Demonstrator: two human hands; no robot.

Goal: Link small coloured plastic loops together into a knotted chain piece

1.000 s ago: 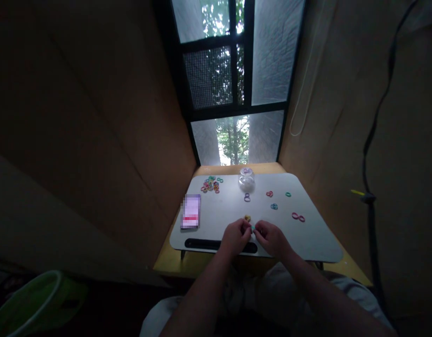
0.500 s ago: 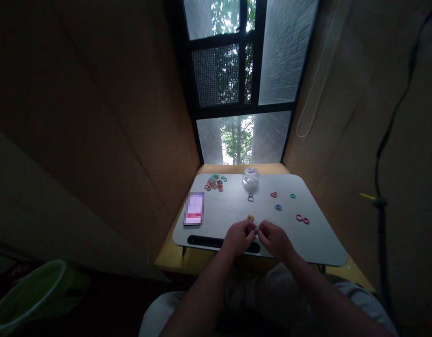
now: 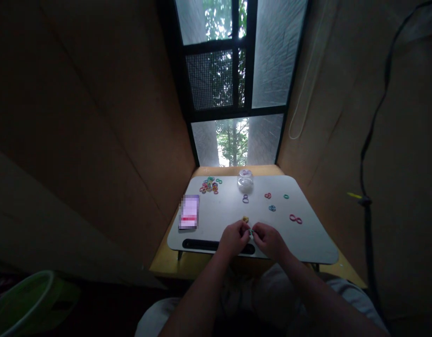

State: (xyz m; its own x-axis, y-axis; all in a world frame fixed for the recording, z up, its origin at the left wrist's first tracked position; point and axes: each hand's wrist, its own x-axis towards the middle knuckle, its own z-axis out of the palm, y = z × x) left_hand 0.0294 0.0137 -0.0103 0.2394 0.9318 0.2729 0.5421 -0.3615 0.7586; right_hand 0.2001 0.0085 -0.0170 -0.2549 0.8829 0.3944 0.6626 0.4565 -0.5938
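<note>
Small green band (image 3: 251, 231) is between the fingertips of the left hand (image 3: 234, 238) and the right hand (image 3: 270, 238), and from my distant place I see both of them pinching it, near the front side of the white, round-cornered tabletop (image 3: 216, 215). Just beyond the hands lies a bunched yellow bundle (image 3: 245, 219), and farther away I see a purple figure-eight of rings (image 3: 245, 199) and a clear, round plastic jar (image 3: 245, 182).

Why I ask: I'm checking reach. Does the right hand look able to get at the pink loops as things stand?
Likely yes: nothing seems to stand between the right hand and the pink loops, though the hand seems busy pinching a small green piece.
</note>
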